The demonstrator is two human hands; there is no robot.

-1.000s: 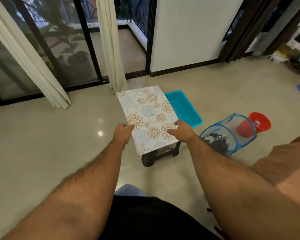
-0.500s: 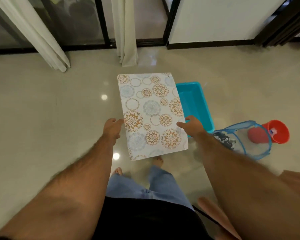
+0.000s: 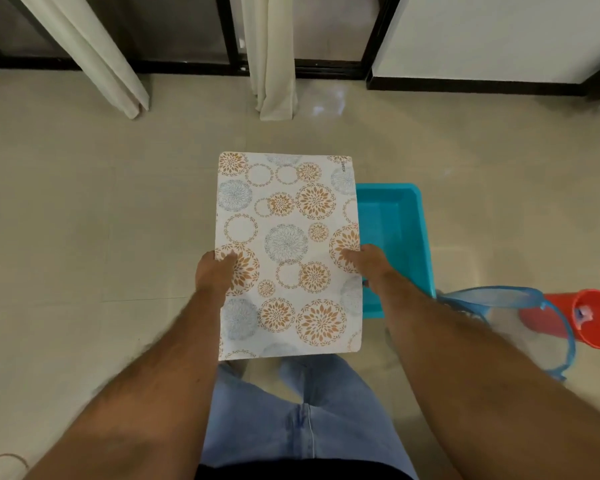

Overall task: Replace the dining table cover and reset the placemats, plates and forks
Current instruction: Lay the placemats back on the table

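Hands hold a white rectangular placemat point(image 3: 286, 254) printed with orange and blue floral circles, flat and level above the beige tiled floor point(image 3: 84, 220), in front of the person's blue jeans point(image 3: 302, 410). Left hand point(image 3: 215, 275) is closed on the mat's left edge, thumb on top; right hand point(image 3: 369, 263) is closed on the right edge likewise. Beside the mat, lower on the floor, sits a turquoise plastic tub point(image 3: 395, 233), then a blue mesh hamper point(image 3: 506, 303) and an orange-red bucket point(image 3: 593, 318) on its side. Cream curtains point(image 3: 274, 53) hang ahead.
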